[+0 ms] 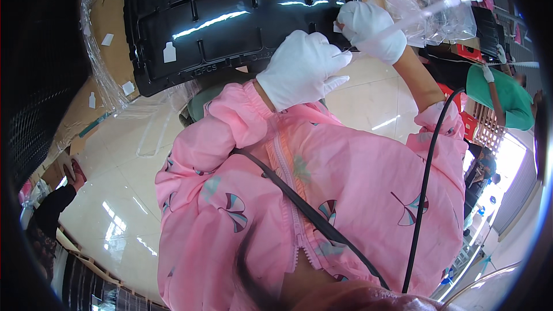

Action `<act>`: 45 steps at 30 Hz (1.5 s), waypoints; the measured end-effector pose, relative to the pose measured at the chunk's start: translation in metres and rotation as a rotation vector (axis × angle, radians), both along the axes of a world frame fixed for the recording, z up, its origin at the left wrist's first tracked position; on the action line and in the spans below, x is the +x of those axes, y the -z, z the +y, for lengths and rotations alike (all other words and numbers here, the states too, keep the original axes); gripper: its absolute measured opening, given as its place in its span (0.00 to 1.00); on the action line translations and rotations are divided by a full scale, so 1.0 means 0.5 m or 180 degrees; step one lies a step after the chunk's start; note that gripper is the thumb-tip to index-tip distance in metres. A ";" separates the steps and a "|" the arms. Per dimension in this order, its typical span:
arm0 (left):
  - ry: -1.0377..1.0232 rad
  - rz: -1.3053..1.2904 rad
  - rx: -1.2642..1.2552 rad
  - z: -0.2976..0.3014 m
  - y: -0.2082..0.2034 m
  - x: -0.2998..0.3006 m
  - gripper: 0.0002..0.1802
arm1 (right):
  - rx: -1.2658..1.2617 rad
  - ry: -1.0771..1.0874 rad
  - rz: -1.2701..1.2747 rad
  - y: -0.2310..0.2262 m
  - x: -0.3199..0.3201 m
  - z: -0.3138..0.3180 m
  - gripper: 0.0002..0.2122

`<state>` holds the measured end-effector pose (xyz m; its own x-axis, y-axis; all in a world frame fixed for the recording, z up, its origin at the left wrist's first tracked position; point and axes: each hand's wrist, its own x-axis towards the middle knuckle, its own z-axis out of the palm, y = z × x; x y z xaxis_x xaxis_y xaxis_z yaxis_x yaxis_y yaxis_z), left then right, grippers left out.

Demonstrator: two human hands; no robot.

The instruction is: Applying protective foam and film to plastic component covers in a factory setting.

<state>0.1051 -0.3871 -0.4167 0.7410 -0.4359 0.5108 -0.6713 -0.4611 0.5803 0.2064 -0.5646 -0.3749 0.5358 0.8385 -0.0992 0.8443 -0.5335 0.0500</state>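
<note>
- We are seeing the black tray (230, 40) lying in front of the person, its near edge facing the pink jacket (368, 178), probably so both hands are reaching it easily.
- The left hand (302, 69) is overlapping that near edge, right of its middle; its thumb is standing apart from the bent fingers. Whether they are pinching anything, we cannot tell.
- The right hand (374, 31) is covering the near right corner, fingers curling together. A small white piece (337, 26) is showing beside the fingertips; we cannot tell whether they are pinching it.
- We are judging that the hands are working close together for fine control.
- A bottle-shaped white label (169, 53) is lying near the tray's near left corner.
- Brown cardboard (110, 0) is showing beyond the left edge, clear film (103, 63) covering part of it.
- Plastic bags (426, 0) are crowding the far right corner.
- A pale strip (426, 14) is crossing our view of the right hand, and a black cord (429, 184) is hanging before the right sleeve.
- A co-worker in green (501, 95) is standing well apart, at right.
</note>
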 end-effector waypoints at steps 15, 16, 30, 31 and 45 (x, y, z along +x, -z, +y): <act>0.0043 -0.0036 -0.0093 0.001 0.003 0.000 0.15 | 0.0130 -0.0435 0.0018 -0.004 -0.010 -0.006 0.03; 0.0055 -0.0046 -0.0130 0.002 0.006 0.000 0.14 | 0.0162 -0.0553 -0.0031 0.004 -0.009 -0.013 0.04; 0.0041 0.0917 -0.0778 0.052 -0.034 -0.081 0.19 | 0.1258 -0.0022 0.0666 -0.059 -0.086 0.011 0.02; -0.0214 0.1233 -0.0923 0.057 -0.037 -0.094 0.21 | 0.1376 -0.0005 0.0822 -0.070 -0.094 0.030 0.02; -0.1434 0.3083 -0.4407 0.176 -0.067 -0.189 0.28 | 0.2147 -0.0823 0.1609 -0.061 -0.197 0.203 0.05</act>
